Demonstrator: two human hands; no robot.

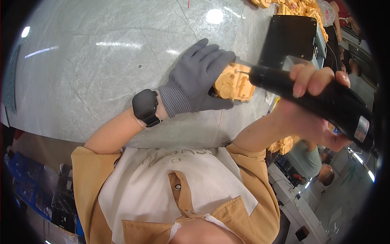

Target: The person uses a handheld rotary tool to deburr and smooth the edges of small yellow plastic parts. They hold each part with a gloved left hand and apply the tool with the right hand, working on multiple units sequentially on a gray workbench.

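My left hand (203, 75), in a grey knit glove, grips a yellow-orange plastic housing (235, 83) with moulded round and ribbed shapes and holds it against the grey marbled tabletop (109, 69). My bare right hand (310, 103) is wrapped round a black electric screwdriver (280, 81), held at a slant. The thin bit of the screwdriver points left and meets the upper part of the housing; whether a screw sits under the tip I cannot tell. Gloved fingers hide the left side of the housing.
At the right stands a black box (289, 38), with a heap of similar yellow parts (302, 10) behind it. More yellow parts (283, 145) lie below my right forearm. A tiny dark piece (140, 66) rests on the tabletop. A person in a green shirt (304, 160) is at lower right.
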